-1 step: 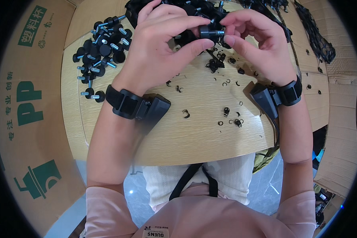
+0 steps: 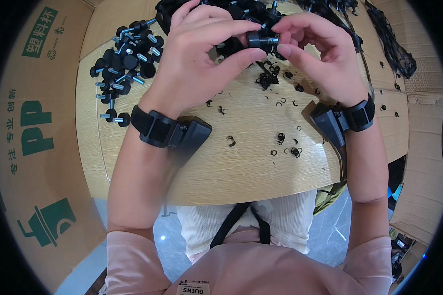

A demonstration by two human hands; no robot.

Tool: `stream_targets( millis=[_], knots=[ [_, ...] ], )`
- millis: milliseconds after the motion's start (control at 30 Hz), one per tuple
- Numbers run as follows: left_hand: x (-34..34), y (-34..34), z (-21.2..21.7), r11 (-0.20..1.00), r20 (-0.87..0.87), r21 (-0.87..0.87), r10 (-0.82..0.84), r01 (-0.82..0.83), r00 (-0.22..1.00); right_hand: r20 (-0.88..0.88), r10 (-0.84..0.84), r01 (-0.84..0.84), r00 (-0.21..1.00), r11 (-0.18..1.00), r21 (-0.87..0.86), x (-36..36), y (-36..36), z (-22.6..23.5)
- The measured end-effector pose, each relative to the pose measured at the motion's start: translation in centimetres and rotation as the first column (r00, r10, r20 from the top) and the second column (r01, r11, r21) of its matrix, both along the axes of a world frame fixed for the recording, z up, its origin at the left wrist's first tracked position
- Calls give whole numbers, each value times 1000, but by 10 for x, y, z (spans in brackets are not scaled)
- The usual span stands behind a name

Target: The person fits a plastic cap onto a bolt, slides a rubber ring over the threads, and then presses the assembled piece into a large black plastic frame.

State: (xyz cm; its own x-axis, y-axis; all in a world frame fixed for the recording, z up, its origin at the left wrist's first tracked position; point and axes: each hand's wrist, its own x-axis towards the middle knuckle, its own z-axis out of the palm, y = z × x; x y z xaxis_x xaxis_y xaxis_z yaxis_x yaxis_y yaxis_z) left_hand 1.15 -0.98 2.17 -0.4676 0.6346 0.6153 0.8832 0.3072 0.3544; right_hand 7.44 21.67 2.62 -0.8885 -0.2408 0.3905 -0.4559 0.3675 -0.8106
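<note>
Above the far part of the table (image 2: pixel 241 177), the left hand (image 2: pixel 197 56) pinches the black head of a screw (image 2: pixel 255 40) between thumb and forefinger, while the thumb and bent fingers of the right hand (image 2: pixel 332 59) are curled around the threaded end, though whether they grip it or only hover beside it I cannot tell. A pile of screws (image 2: pixel 131 62) lies on the table's left side, their black round heads jumbled with silvery shafts. Black scraps (image 2: pixel 267 79) lie scattered over the table's middle and right, and a cardboard box (image 2: pixel 59 172) stands left of the table.
</note>
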Motion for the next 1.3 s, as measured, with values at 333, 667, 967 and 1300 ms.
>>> stream_targets(
  millis=[333,667,967,1300],
  knots=[
    [2,2,1,1000,-16,-20,-7,6,1000,-59,-80,81,995,997,4,-1,-6,-7],
    [6,6,7,995,-118,-90,-46,35,992,198,-174,180,965,984,-12,2,-7,-9],
    [4,2,3,999,-39,5,-39,40,998,202,32,14,979,975,-222,0,-5,-7],
    [3,2,1,1000,4,-18,4,-4,1000,226,59,-26,972,989,-144,5,-9,-2]
  ],
)
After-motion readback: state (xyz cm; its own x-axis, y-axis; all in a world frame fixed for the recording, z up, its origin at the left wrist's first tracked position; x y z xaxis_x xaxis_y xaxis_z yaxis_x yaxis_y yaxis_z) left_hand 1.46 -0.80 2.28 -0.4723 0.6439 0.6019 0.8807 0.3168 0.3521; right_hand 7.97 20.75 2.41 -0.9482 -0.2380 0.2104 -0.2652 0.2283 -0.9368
